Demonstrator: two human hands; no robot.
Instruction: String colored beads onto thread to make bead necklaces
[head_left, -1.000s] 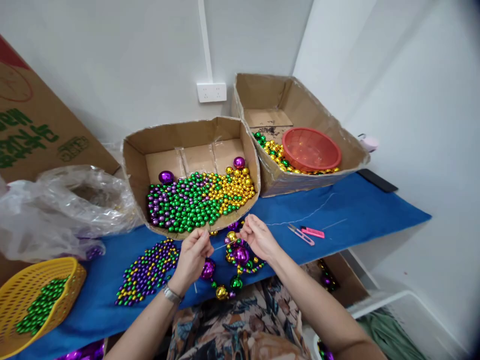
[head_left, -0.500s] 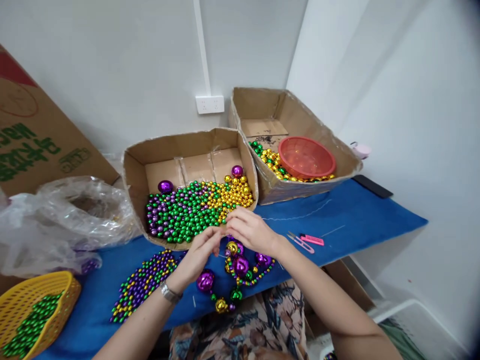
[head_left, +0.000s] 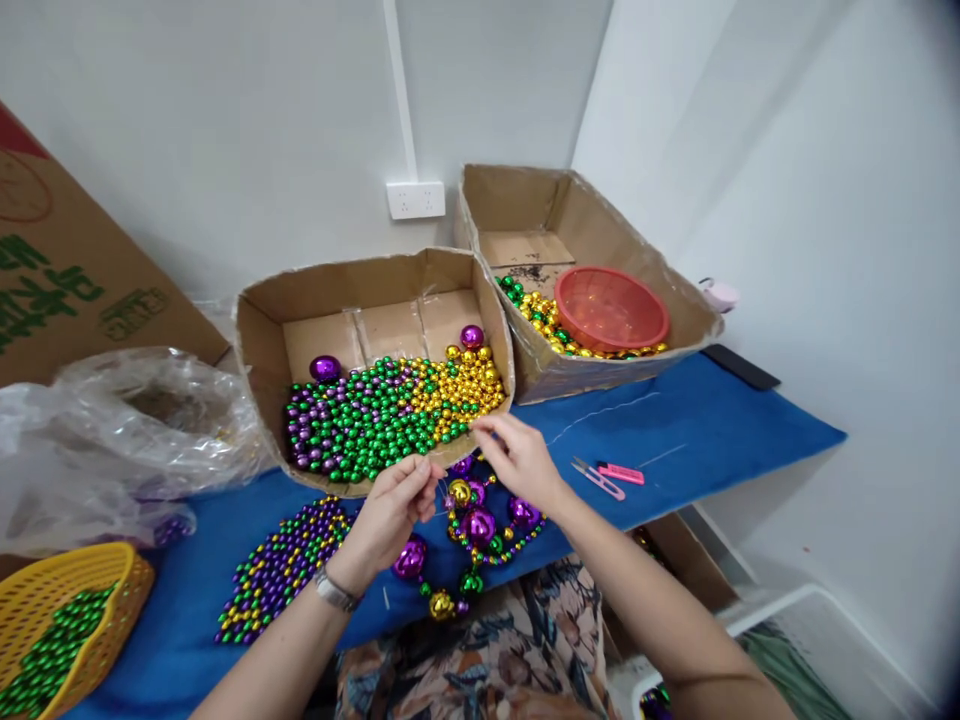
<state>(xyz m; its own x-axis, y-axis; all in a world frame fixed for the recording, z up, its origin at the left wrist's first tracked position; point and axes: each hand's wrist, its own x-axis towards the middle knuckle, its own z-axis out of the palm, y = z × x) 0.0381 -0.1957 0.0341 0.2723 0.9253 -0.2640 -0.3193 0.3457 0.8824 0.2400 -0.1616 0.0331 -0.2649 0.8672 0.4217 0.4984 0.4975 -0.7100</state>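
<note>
My left hand (head_left: 397,505), a watch on its wrist, pinches a thin pale thread in front of the nearer cardboard box. My right hand (head_left: 517,460) is closed with thumb and fingertips together at that box's front rim; what it holds is too small to make out. Just below both hands lies a bead necklace (head_left: 480,525) of large purple, gold and green balls and small beads. The nearer cardboard box (head_left: 375,265) holds loose green, gold and purple beads (head_left: 382,420), with two big purple balls resting on them.
Behind right, another cardboard box (head_left: 600,375) holds beads and a red bowl (head_left: 611,305). Thread snips (head_left: 600,478) and a pink lighter-like piece (head_left: 622,473) lie right on the blue cloth (head_left: 720,430). Left are bead strands (head_left: 281,570), a yellow basket (head_left: 127,600) and plastic bags (head_left: 45,450).
My hands have come apart: the right has moved slightly right and up to the box rim, while the left stays near its place. Thread now shows below the left fingertips.
</note>
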